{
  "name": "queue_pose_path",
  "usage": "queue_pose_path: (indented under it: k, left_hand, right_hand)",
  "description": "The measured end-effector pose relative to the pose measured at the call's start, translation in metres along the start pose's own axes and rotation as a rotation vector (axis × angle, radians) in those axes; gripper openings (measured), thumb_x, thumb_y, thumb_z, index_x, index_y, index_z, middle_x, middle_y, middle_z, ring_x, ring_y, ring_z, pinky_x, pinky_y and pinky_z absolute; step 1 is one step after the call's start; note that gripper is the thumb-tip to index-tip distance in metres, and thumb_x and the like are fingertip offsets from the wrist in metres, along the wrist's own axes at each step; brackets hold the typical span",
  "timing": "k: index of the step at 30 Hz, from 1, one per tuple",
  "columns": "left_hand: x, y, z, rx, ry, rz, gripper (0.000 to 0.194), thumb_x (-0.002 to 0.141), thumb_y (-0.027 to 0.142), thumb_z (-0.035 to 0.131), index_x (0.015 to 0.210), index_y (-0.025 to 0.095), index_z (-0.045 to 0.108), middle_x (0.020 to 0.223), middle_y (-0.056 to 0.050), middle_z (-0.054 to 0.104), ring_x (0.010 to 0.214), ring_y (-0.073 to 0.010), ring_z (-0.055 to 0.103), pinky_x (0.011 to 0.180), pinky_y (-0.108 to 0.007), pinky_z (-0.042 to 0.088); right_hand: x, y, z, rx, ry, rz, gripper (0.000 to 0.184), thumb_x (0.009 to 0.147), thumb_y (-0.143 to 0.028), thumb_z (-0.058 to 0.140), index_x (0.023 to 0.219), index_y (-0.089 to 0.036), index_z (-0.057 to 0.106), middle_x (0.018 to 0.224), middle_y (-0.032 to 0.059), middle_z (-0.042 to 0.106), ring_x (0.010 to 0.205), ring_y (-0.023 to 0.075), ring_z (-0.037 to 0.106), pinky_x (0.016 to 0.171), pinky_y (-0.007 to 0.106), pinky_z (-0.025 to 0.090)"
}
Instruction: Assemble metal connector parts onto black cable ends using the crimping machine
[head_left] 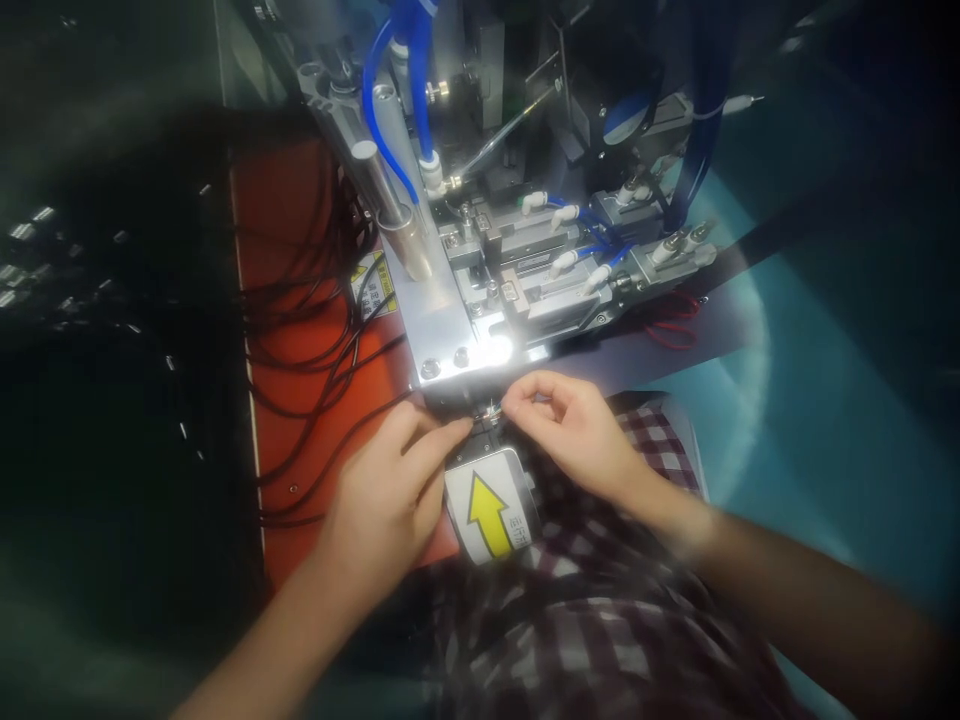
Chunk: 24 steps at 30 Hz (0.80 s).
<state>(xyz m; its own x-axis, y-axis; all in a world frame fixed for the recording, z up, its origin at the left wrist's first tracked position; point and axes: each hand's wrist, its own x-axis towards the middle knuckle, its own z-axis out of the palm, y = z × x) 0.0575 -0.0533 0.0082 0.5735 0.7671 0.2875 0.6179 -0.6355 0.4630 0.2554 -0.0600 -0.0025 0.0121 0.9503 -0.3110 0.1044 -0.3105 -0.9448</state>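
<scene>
Both my hands meet at the front of a metal machine [439,310], just below its shiny plate. My left hand [397,470] has its thumb and fingers brought together at the left side of a small metallic piece [489,411]. From the right, my right hand [574,425] pinches at the other side of that piece, thumb against forefinger. The piece is too small and glaring to name. Directly beneath the fingertips is a white rounded cover [487,505] with a yellow arrow pointing toward the machine.
Black cables [315,370] loop over the orange-red surface [330,540] on the left. Pneumatic cylinders [555,290] with white fittings extend right, and blue air tubes [424,90] rise above. A yellow-and-white warning label [373,285] sits beside the plate. Checked cloth [600,630] covers my lap.
</scene>
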Motion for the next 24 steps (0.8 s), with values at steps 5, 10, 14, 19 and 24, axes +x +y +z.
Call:
queue_pose_path:
  k: [5, 10, 14, 19, 24]
  left_hand:
    - [0.0002, -0.0005, 0.0004, -0.014, 0.001, 0.002, 0.029, 0.088, 0.002, 0.049, 0.109, 0.013, 0.065, 0.087, -0.003, 0.054, 0.076, -0.0102, 0.054, 0.066, -0.020, 0.045]
    - [-0.0003, -0.0017, 0.0015, -0.025, 0.013, 0.010, 0.029, 0.087, 0.001, 0.049, 0.109, 0.012, 0.065, 0.087, -0.003, 0.054, 0.076, -0.0099, 0.054, 0.067, -0.019, 0.045]
    - [-0.0003, -0.0022, 0.0035, -0.026, 0.015, 0.004, 0.029, 0.087, 0.000, 0.049, 0.109, 0.011, 0.065, 0.086, -0.002, 0.053, 0.075, -0.0095, 0.053, 0.067, -0.019, 0.045]
    - [0.0001, -0.0018, 0.0030, -0.025, 0.019, 0.009, 0.030, 0.087, 0.000, 0.049, 0.109, 0.011, 0.065, 0.086, -0.002, 0.053, 0.075, -0.0094, 0.053, 0.067, -0.019, 0.044]
    - [-0.0008, -0.0021, 0.0016, -0.019, 0.022, 0.006, 0.029, 0.087, 0.000, 0.049, 0.108, 0.011, 0.066, 0.085, -0.002, 0.053, 0.075, -0.0098, 0.053, 0.067, -0.020, 0.044]
  right_hand:
    - [-0.0010, -0.0010, -0.0015, -0.007, -0.008, 0.026, 0.014, 0.082, -0.028, 0.060, 0.076, -0.015, 0.063, 0.074, 0.0023, 0.060, 0.064, 0.0131, 0.052, 0.056, 0.026, 0.041]
    - [-0.0020, -0.0020, -0.0049, -0.034, 0.003, 0.034, 0.014, 0.080, -0.028, 0.061, 0.075, -0.015, 0.064, 0.073, 0.0025, 0.060, 0.064, 0.0134, 0.051, 0.056, 0.026, 0.040]
    - [-0.0007, -0.0015, -0.0032, 0.026, -0.025, 0.037, 0.011, 0.077, -0.025, 0.063, 0.075, -0.015, 0.064, 0.081, 0.0055, 0.065, 0.076, 0.0182, 0.059, 0.067, 0.030, 0.045]
    - [-0.0007, -0.0019, 0.0015, 0.045, 0.008, 0.052, 0.011, 0.077, -0.025, 0.063, 0.075, -0.015, 0.063, 0.080, 0.0050, 0.065, 0.072, 0.0174, 0.059, 0.069, 0.032, 0.046]
    - [-0.0015, -0.0019, 0.0024, 0.032, 0.027, 0.042, 0.011, 0.077, -0.026, 0.063, 0.074, -0.015, 0.064, 0.076, 0.0037, 0.064, 0.070, 0.0162, 0.058, 0.068, 0.031, 0.046]
